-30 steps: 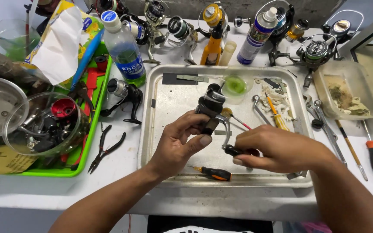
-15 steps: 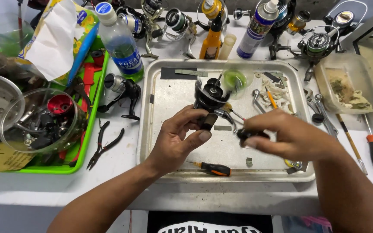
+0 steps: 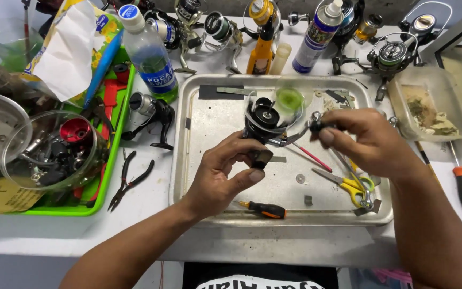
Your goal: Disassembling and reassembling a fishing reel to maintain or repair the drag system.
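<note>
Head view, both hands (bare) gripping reel [image 3: 263, 119]

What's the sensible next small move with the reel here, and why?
Probably turn the handle knob a little further with the right hand: its fingertips pinch the knob while the left hand braces the black spinning reel above the metal tray.

Both bare forearms reach in from the lower edge and angle toward each other. The left hand [image 3: 221, 176] is palm-up and cupped, thumb and bent fingers closed in a pinch. The right hand [image 3: 369, 142] is turned back-up, knuckles raised, thumb and forefinger pressed together at their tips.
</note>
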